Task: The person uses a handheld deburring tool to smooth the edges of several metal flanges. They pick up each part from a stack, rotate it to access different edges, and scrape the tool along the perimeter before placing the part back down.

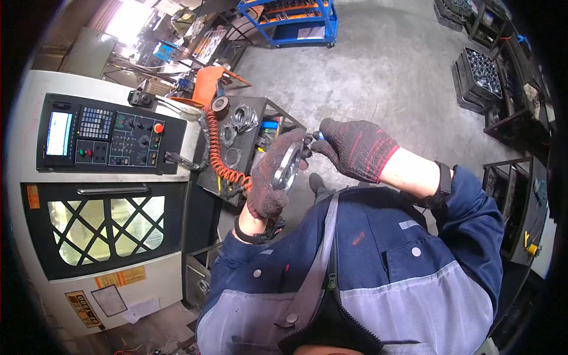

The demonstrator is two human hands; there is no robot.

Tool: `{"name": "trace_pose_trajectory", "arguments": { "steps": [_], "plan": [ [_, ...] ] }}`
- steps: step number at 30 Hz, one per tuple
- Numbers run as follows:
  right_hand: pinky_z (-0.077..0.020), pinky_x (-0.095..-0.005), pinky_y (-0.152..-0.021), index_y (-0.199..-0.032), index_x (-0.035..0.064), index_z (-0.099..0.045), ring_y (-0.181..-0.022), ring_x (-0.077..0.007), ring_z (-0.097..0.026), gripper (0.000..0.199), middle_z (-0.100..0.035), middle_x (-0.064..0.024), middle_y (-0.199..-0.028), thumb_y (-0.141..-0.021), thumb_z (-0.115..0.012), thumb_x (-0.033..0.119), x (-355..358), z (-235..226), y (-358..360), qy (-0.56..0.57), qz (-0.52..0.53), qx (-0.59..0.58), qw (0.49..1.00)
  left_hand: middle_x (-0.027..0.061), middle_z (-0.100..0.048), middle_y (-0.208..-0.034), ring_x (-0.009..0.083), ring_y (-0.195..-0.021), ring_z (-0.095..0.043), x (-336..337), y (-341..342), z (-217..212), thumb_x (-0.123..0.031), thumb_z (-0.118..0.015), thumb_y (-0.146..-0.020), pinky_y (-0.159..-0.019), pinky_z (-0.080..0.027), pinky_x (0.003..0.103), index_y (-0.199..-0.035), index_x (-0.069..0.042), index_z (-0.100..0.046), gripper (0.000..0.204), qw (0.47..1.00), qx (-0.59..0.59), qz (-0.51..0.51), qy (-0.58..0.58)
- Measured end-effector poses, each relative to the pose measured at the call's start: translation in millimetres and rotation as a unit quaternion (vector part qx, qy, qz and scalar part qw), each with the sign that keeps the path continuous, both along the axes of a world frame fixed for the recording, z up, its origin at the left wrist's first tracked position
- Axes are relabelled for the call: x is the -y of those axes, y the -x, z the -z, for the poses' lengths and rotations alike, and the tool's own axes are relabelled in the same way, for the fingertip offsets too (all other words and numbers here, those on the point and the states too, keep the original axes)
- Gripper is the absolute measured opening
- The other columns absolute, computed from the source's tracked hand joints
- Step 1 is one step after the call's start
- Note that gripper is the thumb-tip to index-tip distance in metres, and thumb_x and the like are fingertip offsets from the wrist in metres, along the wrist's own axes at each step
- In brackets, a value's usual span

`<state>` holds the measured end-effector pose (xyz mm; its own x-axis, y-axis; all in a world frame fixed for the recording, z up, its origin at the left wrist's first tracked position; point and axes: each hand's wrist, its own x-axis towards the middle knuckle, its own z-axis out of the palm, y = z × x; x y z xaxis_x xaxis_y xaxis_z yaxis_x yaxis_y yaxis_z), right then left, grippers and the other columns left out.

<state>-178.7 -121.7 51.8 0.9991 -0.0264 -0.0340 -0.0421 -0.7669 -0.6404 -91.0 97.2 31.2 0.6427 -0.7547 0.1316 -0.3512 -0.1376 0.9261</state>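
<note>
My left hand, in a dark knitted work glove, grips a shiny metal ring by its side, held upright in front of my chest. My right hand, gloved alike with red streaks, is closed around a small tool with a blue handle. Its fingertips are right beside the ring's upper edge; the tool's tip is too small to make out, and I cannot tell whether it touches the ring. Just left of my left hand, more metal rings lie on a dark bench.
A coiled orange air hose hangs over the bench. To the left stands a machine with a control panel and a windowed door. An orange chair and a blue cart are farther off. Crates of metal parts stand at right.
</note>
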Motion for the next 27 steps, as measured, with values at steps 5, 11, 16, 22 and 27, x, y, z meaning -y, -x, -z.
{"name": "trace_pose_trajectory", "arguments": {
  "steps": [5, 11, 16, 22, 27],
  "plan": [
    [-0.052, -0.0559, -0.076, -0.113, 0.0027, -0.059, -0.087, -0.0478, -0.068, 0.038, -0.069, -0.0268, -0.089, -0.105, -0.054, 0.04, -11.8, -17.8, -2.5, -0.064, -0.028, -0.055, 0.996, 0.0103, -0.061, -0.132, 0.0197, -0.109, -0.062, 0.7, -9.8, -10.0, -0.094, -0.067, -0.064, -0.089, -0.052, 0.034, -0.149, -0.003, -0.05, 0.126, 0.999, 0.033, 0.007, -0.034],
    [-0.0512, -0.0531, -0.075, -0.104, 0.002, -0.063, -0.088, -0.0467, -0.068, 0.046, -0.069, -0.0261, -0.089, -0.104, -0.056, 0.047, 1.5, -7.1, -5.6, -0.061, -0.014, -0.013, 0.998, 0.0103, -0.06, -0.134, 0.0195, -0.109, -0.062, 7.8, -19.4, -0.3, -0.083, -0.073, -0.07, -0.09, -0.052, 0.034, -0.149, -0.002, -0.049, 0.116, 0.999, -0.02, 0.04, 0.003],
    [-0.052, -0.0466, -0.076, -0.112, 0.001, -0.066, -0.085, -0.039, -0.069, 0.043, -0.069, -0.0229, -0.087, -0.101, -0.063, 0.043, 16.6, -7.6, -2.0, -0.119, 0.013, -0.034, 0.992, 0.0204, -0.056, -0.142, 0.0318, -0.118, -0.063, 7.1, -5.4, -9.5, -0.076, -0.063, -0.084, -0.096, -0.055, 0.046, -0.151, -0.002, -0.046, 0.101, 0.962, -0.245, 0.03, 0.117],
    [-0.054, -0.0372, -0.083, -0.119, 0.0019, -0.065, -0.088, -0.0205, -0.068, 0.041, -0.071, -0.0147, -0.096, -0.097, -0.07, 0.036, 16.7, -7.2, 12.2, -0.249, 0.083, -0.014, 0.965, 0.0365, -0.044, -0.149, 0.0604, -0.129, -0.051, 12.3, -5.3, -15.0, -0.077, -0.05, -0.09, -0.099, -0.047, 0.074, -0.157, -0.005, -0.036, 0.099, 0.778, -0.541, 0.068, 0.311],
    [-0.054, -0.0343, -0.079, -0.117, 0.003, -0.066, -0.084, -0.016, -0.065, 0.038, -0.07, -0.0109, -0.092, -0.095, -0.072, 0.034, 19.2, 4.5, 5.5, -0.283, 0.092, 0.083, 0.951, 0.035, -0.039, -0.155, 0.0624, -0.135, -0.043, 13.6, -10.0, -11.4, -0.078, -0.046, -0.092, -0.101, -0.041, 0.08, -0.16, -0.007, -0.032, 0.1, 0.682, -0.639, 0.097, 0.343]
  ]
}}
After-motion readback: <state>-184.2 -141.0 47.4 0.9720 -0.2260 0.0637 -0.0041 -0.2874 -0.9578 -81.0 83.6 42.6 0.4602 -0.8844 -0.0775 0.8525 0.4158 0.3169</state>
